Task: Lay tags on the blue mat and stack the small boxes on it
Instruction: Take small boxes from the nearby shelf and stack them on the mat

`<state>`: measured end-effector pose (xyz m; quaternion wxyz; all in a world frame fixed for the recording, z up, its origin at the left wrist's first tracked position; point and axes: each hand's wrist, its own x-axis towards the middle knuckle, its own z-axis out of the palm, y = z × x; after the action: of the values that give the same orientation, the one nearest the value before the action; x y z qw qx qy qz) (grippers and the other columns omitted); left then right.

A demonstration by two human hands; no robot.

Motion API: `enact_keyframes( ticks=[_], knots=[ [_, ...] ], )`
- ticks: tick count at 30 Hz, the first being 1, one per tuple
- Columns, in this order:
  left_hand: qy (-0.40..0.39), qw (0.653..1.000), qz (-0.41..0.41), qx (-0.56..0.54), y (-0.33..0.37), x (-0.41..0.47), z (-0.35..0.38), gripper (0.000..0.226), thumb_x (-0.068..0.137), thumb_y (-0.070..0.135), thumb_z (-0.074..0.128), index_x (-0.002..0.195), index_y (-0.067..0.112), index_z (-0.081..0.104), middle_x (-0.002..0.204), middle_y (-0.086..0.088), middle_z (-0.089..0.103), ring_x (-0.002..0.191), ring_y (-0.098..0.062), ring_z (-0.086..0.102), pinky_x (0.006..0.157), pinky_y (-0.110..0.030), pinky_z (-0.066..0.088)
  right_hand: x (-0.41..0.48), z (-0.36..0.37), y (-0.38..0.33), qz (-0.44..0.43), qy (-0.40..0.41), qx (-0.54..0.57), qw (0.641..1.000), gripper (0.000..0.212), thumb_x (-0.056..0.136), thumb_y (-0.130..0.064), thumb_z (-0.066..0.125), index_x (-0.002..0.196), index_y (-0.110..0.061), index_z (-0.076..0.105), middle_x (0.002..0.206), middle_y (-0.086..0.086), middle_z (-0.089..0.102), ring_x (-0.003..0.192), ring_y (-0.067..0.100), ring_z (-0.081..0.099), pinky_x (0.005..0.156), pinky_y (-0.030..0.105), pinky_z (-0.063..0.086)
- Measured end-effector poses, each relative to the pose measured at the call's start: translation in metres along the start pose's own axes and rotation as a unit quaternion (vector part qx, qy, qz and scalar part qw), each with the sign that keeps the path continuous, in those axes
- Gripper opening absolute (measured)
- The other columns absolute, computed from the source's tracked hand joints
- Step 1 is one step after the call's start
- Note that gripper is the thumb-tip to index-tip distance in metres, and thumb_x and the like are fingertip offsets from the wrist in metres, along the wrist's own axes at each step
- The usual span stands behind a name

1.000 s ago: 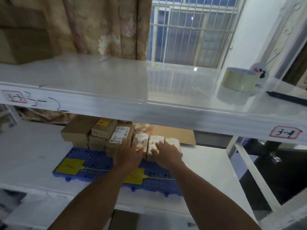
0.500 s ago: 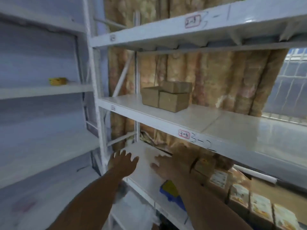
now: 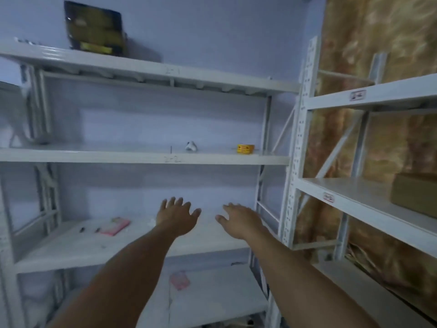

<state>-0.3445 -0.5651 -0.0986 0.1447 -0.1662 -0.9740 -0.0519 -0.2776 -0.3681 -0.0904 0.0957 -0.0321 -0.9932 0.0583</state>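
**Grip.** My left hand point(image 3: 176, 215) holds nothing. Its fingers are straight and fanned wide, with the back of the hand toward the camera. My right hand point(image 3: 238, 220) is also empty, fingers loosely extended and the thumb pointing toward nine o'clock. Neither hand touches anything. Both hang in the air in front of the white shelf unit point(image 3: 94, 156), level with its third board. In my judgement, two empty, spread hands raised side by side indicate a reach or a search, not a carry.

**Task items.** The blue mat, the tags and the small boxes are not in view. I cannot report where they lie or how far the stacking has got.

**Surroundings, working outward.**
- A pink packet point(image 3: 115, 226) lies flat on the third board at nine o'clock of the left hand, well apart from it.
- A small white object point(image 3: 191, 146) sits on the board above, at twelve o'clock of the left hand.
- A yellow roll point(image 3: 246, 148) sits on the same board at twelve o'clock of the right hand. It may be label stock, which would explain a reach this way, but I cannot confirm it.
- A cardboard box point(image 3: 413, 195) rests on the neighbouring rack at three o'clock.

**Caution.** The picture is blurred, so fine detail is unreliable.
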Motion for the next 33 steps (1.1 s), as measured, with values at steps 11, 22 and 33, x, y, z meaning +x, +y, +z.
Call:
enact_keyframes(
  ticks=[11,22,33],
  knots=[
    [0.04,0.998,-0.039,0.017,-0.086,0.079,-0.013,0.072,0.1,0.065,0.017,0.156,0.023,0.033,0.166,-0.005,0.022,0.154,-0.027,0.012,0.125,-0.047,0.005,0.12,-0.006,-0.074,-0.049,0.051,-0.044,0.996,0.068,0.103,-0.06,0.028,0.158,-0.021,0.03,0.166,0.003,0.025,0.151,0.025,0.024,0.122,0.045,0.019],
    [0.083,0.996,0.035,-0.013,-0.095,0.231,0.002,0.069,0.1,0.062,0.021,0.155,0.022,0.034,0.165,-0.005,0.024,0.154,-0.025,0.013,0.125,-0.047,0.005,0.267,-0.009,-0.067,-0.035,0.094,-0.062,0.993,0.067,0.102,-0.061,0.028,0.152,-0.018,0.04,0.162,0.004,0.033,0.148,0.026,0.031,0.119,0.046,0.026],
    [0.118,0.96,0.242,-0.072,0.051,0.355,0.011,0.063,0.104,0.056,0.02,0.154,0.021,0.034,0.163,-0.005,0.029,0.152,-0.027,0.019,0.124,-0.045,0.011,0.294,-0.061,0.061,0.11,0.165,-0.131,0.971,0.056,0.103,-0.053,0.035,0.145,-0.019,0.05,0.152,0.004,0.048,0.137,0.028,0.046,0.111,0.041,0.038]
  ],
)
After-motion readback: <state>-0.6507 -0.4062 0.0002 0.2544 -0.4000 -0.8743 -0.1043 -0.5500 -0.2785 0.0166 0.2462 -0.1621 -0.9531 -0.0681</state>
